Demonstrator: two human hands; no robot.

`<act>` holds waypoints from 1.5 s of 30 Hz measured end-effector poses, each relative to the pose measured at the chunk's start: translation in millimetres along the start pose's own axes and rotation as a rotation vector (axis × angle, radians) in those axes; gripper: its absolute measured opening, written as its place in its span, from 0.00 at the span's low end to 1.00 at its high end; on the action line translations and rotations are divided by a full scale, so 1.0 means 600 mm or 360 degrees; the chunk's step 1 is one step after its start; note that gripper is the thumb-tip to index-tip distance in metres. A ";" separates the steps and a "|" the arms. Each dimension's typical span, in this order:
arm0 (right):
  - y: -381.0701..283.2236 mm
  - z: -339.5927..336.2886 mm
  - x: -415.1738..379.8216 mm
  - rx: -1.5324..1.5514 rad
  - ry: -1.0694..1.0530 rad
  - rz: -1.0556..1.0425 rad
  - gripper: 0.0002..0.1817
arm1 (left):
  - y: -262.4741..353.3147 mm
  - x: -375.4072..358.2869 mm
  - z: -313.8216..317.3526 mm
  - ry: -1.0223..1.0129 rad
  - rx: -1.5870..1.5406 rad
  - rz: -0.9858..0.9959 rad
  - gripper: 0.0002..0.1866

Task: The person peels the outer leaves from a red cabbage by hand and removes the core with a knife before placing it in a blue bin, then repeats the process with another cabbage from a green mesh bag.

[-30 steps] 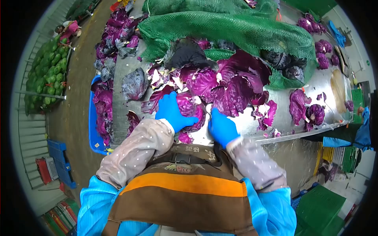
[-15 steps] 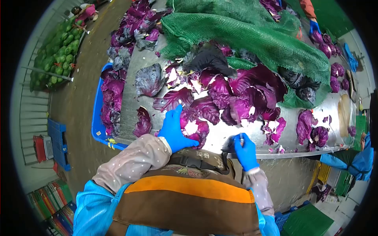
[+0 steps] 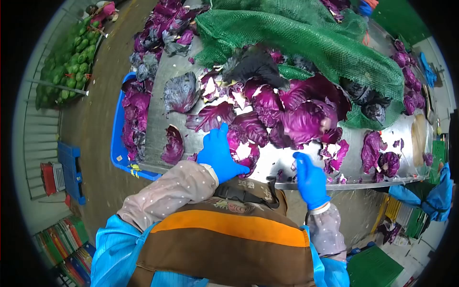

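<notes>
My left hand (image 3: pixel 222 155), in a blue glove, is spread over a trimmed red cabbage (image 3: pixel 245 152) at the table's near edge. The thumb and fingers rest against the cabbage, and its pale cut base faces up. My right hand (image 3: pixel 311 182), also blue-gloved, is closed just over the edge, apart from the cabbage. Half a second ago a knife showed in it; now the blade is smeared or hidden. Loose purple leaves (image 3: pixel 306 119) are heaped beyond both hands. Left of my left hand lies a single curled leaf (image 3: pixel 173 144).
Green mesh netting (image 3: pixel 287 36) covers the back of the metal table (image 3: pixel 160 112). A blue crate (image 3: pixel 116 138) full of leaves stands at the left. More red cabbages (image 3: pixel 410 79) lie far right. Another person's gloved hand (image 3: pixel 367 7) shows at the top.
My left hand and the cabbage have shifted slightly right. My right hand has moved right and a little down. The other person's hand has drawn back toward the top edge.
</notes>
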State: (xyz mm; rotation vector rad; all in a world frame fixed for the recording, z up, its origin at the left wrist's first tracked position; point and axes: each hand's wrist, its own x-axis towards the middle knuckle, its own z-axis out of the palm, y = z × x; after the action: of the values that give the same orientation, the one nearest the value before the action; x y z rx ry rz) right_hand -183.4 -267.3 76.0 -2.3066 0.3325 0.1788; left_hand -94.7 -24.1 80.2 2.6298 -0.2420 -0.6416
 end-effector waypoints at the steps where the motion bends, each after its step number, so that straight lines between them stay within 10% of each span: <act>1: -0.006 0.007 -0.003 -0.0201 -0.0100 0.0017 0.15 | 0.000 0.007 -0.001 -0.0020 -0.0009 -0.0005 0.67; 7: -0.007 -0.049 -0.003 0.0180 0.0004 0.0125 0.20 | -0.004 0.004 0.006 -0.0009 -0.0013 -0.0040 0.68; 9: -0.031 -0.014 -0.010 0.0324 0.0001 -0.0313 0.25 | -0.002 0.001 0.008 -0.0010 -0.0028 -0.0036 0.67; 16: -0.039 0.116 0.013 -0.0236 -0.0191 -0.0448 0.36 | -0.005 0.005 0.014 0.0078 -0.0093 -0.0011 0.67; 28: -0.053 0.128 0.045 0.0160 -0.0246 0.0075 0.33 | 0.020 0.003 0.012 -0.0003 -0.0069 -0.0100 0.68; 32: -0.067 0.103 0.070 0.0077 0.0025 -0.0371 0.42 | 0.026 -0.006 0.012 -0.0023 0.0017 -0.0030 0.67; 38: -0.066 0.051 0.110 -0.0191 -0.0563 -0.0354 0.38 | 0.023 -0.009 0.018 0.0016 0.0063 0.0027 0.66; 45: -0.034 0.119 0.135 -0.0046 -0.0332 -0.0426 0.25 | 0.038 -0.007 -0.002 -0.0059 -0.0140 0.0197 0.68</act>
State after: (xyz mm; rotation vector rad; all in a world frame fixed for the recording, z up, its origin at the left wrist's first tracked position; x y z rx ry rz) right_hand -102.0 -216.6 22.3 -2.3086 -0.0847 0.2873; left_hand -99.3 -42.7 93.0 2.4981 -0.3756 -0.6449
